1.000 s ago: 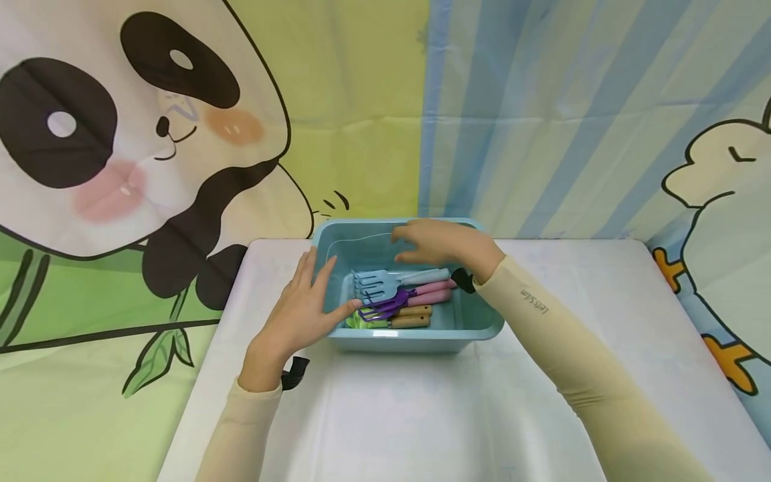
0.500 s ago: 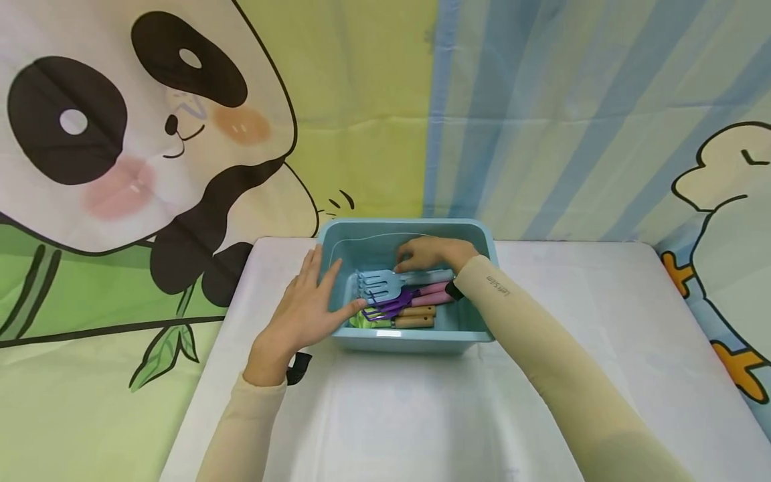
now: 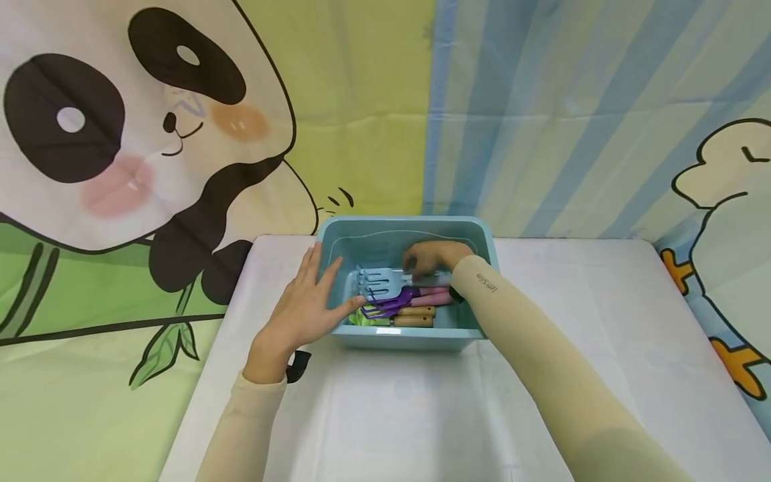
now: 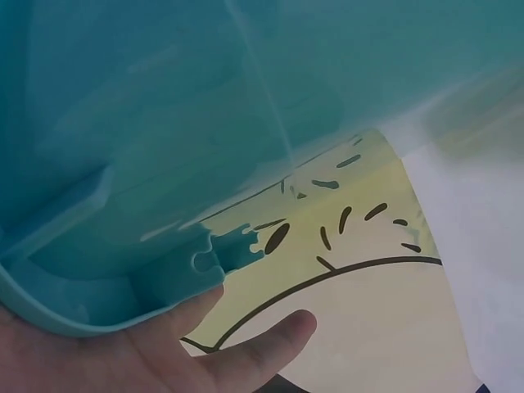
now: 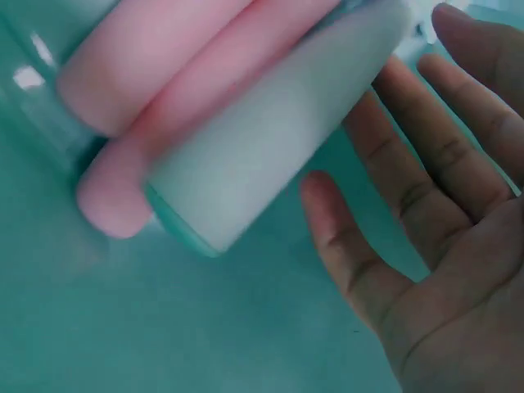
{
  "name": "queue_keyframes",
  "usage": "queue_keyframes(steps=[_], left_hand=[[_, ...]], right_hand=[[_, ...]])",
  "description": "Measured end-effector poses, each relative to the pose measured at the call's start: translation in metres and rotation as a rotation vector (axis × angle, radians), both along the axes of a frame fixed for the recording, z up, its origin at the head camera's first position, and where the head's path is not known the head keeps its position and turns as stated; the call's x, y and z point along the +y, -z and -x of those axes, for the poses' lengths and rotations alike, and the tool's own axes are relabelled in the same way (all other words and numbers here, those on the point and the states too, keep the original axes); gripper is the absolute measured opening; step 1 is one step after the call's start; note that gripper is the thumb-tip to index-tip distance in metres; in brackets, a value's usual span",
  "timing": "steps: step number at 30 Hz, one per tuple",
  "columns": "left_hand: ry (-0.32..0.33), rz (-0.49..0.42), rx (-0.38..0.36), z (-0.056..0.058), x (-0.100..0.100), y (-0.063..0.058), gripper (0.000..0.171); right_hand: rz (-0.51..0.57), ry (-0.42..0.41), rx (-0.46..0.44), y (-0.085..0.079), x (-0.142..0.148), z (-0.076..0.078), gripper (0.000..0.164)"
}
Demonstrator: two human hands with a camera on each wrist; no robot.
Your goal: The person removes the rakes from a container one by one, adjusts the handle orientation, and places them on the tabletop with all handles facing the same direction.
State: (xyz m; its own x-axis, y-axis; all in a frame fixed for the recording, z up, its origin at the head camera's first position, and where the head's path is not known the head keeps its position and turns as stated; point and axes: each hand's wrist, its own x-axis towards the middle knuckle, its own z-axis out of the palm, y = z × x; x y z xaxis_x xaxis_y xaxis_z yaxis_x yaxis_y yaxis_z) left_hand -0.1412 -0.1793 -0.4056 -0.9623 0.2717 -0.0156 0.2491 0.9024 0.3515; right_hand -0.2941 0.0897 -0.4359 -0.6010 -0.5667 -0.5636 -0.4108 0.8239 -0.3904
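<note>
A light blue plastic basin [image 3: 397,340] holds several small garden hand tools. My left hand [image 3: 304,308] rests with spread fingers on the basin's left rim, also seen in the left wrist view. My right hand [image 3: 426,260] is down inside the basin at a light blue garden fork [image 3: 382,284]. In the right wrist view the loosely bent fingers [image 5: 401,155] lie beside the fork's pale handle [image 5: 278,123], not wrapped round it. Purple hand rakes [image 3: 388,306] with pink handles [image 5: 164,57] lie right next to it. Nearest the front are green tools with wooden handles [image 3: 415,321].
The basin stands at the back of a white-covered table [image 3: 385,415]. Behind the table hangs a printed cloth [image 3: 361,100] with a panda and stripes. A thin pale line [image 3: 391,234] runs along the basin's inner back wall.
My right hand has gone down from above the basin's back into it, reaching the blue fork's handle. My left hand has stayed on the rim, and the tools lie as before.
</note>
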Motion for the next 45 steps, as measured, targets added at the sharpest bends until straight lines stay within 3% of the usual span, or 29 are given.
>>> queue_keyframes(steps=[5,10,18,32,36,45], left_hand=[[-0.004,0.000,-0.008,0.001,0.001,0.000,0.101],[-0.015,-0.006,-0.005,0.001,0.000,-0.001,0.101],[-0.013,-0.019,-0.012,0.002,0.004,0.000,0.100],[-0.009,-0.023,-0.005,0.000,0.002,0.000,0.097],[-0.010,-0.018,-0.012,-0.001,0.002,-0.001,0.097],[0.005,-0.027,0.005,0.000,0.002,0.001,0.095]], right_hand=[[-0.045,0.070,-0.068,0.000,0.002,-0.004,0.038],[-0.035,0.079,-0.093,0.000,0.000,-0.003,0.029],[-0.083,0.123,-0.150,-0.001,0.005,-0.001,0.032],[0.011,0.230,-0.316,-0.014,0.006,-0.001,0.033],[0.040,0.227,-0.334,-0.022,0.006,-0.001,0.034],[0.067,0.123,-0.300,-0.042,0.004,-0.006,0.037]])
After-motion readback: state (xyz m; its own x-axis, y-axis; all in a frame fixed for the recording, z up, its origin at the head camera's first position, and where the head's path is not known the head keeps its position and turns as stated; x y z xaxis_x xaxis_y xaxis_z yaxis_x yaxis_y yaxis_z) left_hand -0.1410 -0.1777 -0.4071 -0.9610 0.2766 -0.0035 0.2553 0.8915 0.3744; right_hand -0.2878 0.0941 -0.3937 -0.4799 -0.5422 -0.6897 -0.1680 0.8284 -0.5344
